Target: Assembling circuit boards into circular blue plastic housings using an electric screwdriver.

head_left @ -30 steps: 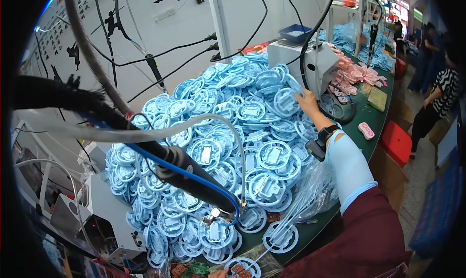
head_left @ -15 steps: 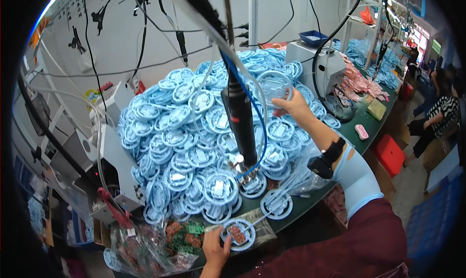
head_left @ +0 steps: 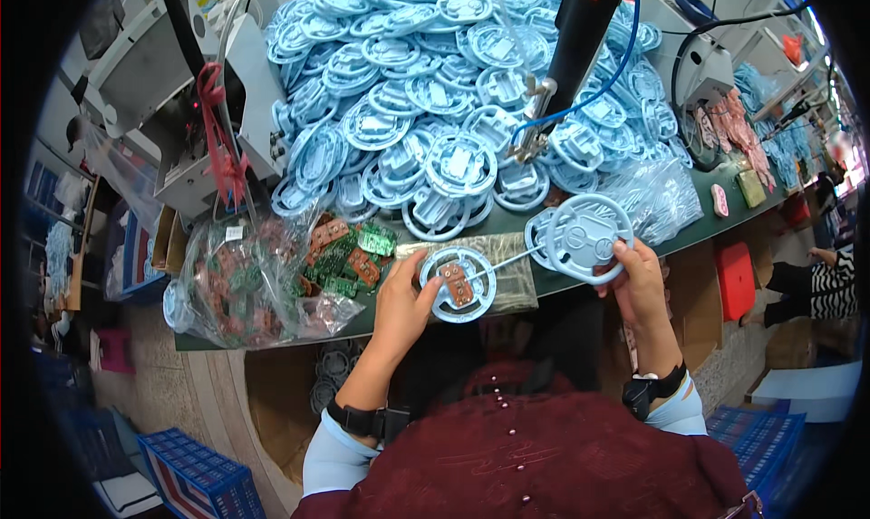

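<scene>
My left hand (head_left: 403, 294) pinches the left rim of a light blue plastic wheel-shaped part (head_left: 490, 288) at the table's near edge. A small brown circuit board (head_left: 457, 285) lies in the middle of that part, and a thin pale stem (head_left: 517, 258) runs from it toward the upper right. In my right hand (head_left: 640, 279) is another round light blue plastic part (head_left: 591, 236), gripped at its lower right rim and tilted. It partly covers a similar blue part (head_left: 536, 238) on the table. A hanging black electric screwdriver (head_left: 584, 39) stands above the heap.
A large heap of blue round parts (head_left: 462, 166) fills the table's back. Green and brown circuit boards (head_left: 349, 252) lie by a clear plastic bag (head_left: 240, 279) at left. Clear plastic wrap (head_left: 657, 197) lies at right. Grey machines (head_left: 702, 62) flank the heap.
My right hand has come back from the heap's far right to the near edge with a round blue part. The left hand has shifted onto the wheel with the board. The view has tilted down.
</scene>
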`<state>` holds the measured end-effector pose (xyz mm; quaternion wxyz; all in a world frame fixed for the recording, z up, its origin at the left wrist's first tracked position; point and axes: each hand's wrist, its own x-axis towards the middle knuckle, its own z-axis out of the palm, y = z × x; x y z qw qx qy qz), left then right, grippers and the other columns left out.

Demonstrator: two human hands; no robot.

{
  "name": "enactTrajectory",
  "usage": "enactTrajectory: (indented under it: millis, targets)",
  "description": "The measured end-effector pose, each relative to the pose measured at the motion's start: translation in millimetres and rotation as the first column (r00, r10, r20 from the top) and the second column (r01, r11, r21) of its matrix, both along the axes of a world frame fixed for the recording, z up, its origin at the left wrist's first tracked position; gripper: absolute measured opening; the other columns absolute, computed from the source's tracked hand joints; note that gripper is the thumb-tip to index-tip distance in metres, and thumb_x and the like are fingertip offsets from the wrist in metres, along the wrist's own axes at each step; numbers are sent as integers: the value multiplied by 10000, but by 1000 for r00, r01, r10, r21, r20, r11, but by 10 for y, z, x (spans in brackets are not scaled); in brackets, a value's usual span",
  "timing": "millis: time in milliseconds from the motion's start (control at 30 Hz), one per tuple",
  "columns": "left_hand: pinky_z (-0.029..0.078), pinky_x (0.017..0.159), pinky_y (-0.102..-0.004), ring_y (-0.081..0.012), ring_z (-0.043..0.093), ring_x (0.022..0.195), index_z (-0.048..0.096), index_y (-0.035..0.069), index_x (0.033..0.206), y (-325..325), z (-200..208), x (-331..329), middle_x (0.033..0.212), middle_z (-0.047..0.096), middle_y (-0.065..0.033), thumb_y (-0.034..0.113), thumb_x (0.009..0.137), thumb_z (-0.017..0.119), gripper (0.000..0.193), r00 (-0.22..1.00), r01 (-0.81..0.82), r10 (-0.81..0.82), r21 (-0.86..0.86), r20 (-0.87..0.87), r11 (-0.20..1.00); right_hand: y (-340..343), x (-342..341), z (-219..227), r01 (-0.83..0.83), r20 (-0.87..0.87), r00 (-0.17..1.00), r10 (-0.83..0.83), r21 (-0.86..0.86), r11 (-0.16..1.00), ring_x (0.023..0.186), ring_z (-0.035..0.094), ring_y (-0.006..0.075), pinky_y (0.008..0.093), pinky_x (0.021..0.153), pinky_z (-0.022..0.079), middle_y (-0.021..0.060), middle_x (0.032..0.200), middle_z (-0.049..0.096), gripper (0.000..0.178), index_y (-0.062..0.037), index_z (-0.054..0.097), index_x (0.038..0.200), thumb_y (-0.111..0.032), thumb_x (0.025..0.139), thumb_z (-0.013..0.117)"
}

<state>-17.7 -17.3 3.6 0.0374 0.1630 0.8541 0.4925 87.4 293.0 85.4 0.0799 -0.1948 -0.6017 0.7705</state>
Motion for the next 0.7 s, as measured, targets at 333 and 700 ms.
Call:
enactTrajectory:
  millis: [333,700]
  targets:
    - [468,599,-320,-168,583,618,661,-9,1110,-4,37,-147,705,628,-89,168,832,686,330,975,19,-20,10,222,1000,-129,75,52,-8,-141,989,39,215,976,770,645,132,266,584,542,89,905,654,213,24,588,1090,-133,945,585]
    - [509,657,-400,-309,674,724,685,-4,947,183,182,-245,778,686,-168,296,770,734,352,983,9,31,-216,181,976,146,187,360,599,-625,778,-72,701,388,804,561,164,272,684,476,74,962,544,135,23,624,1027,-73,933,610]
